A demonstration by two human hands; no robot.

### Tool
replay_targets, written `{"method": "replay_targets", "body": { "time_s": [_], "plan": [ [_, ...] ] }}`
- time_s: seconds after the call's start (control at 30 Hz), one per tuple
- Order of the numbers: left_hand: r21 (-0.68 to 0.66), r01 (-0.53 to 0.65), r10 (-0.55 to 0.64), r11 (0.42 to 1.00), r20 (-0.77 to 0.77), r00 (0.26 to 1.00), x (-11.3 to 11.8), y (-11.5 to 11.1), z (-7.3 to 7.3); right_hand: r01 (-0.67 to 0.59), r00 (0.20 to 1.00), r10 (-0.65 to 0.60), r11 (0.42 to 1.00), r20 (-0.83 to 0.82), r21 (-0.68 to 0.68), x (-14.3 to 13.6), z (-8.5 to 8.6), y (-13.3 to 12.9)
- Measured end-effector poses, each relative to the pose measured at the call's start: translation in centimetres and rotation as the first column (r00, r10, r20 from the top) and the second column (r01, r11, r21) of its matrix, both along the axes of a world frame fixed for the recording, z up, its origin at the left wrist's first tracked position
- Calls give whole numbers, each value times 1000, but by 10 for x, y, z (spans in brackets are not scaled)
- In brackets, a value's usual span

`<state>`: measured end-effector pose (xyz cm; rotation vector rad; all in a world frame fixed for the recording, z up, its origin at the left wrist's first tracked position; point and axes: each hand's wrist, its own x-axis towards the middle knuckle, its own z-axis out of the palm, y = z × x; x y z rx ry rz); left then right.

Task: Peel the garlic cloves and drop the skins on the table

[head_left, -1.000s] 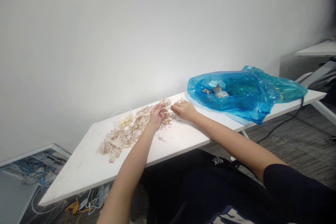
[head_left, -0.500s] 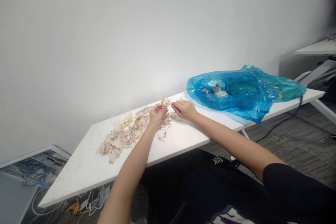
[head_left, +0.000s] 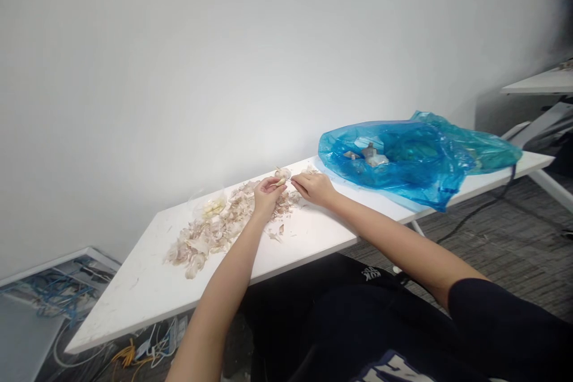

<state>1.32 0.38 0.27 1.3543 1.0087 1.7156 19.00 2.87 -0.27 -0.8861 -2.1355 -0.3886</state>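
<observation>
Plainly, garlic clove (head_left: 280,182) small, pale yellowish; left hand (head_left: 267,195) pinches it, right hand (head_left: 314,187) pinches thin tool (head_left: 289,179).

I see a shiny, crinkly blue plastic bag (head_left: 394,173). My dry garlic skins (head_left: 210,233) look papery and rough.

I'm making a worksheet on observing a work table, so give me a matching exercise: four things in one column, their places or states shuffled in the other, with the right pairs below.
Column one
1. Left hand
2. Right hand
3. Blue plastic bag
4. Peeled cloves

Column two
A. Pale yellow, in clear plastic beside the papery skins
B. Holding a small garlic clove at the fingertips
C. Lying on the white table, right of both hands
D. Pinching something thin, too small to identify

Right pairs: 1-B, 2-D, 3-C, 4-A
</observation>
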Motion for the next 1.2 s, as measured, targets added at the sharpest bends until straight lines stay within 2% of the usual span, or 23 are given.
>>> {"method": "replay_targets", "body": {
  "time_s": [0.4,0.67,0.93,1.2],
  "plan": [
    [1,16,-16,1000,-6,1000,0,2,-3,0,1000,0,1000,18,12,1,0,1],
    [-1,20,-20,1000,-21,1000,-2,4,-5,43,999,-41,997,27,-69,0,0,1],
    [-12,62,-62,998,2,998,-2,2,-4,24,998,-16,991,62,-132,1,1,1],
    [-75,108,-98,991,119,988,-2,0,2,-10,993,15,999,113,-38,0,1,4]
  ]
}}
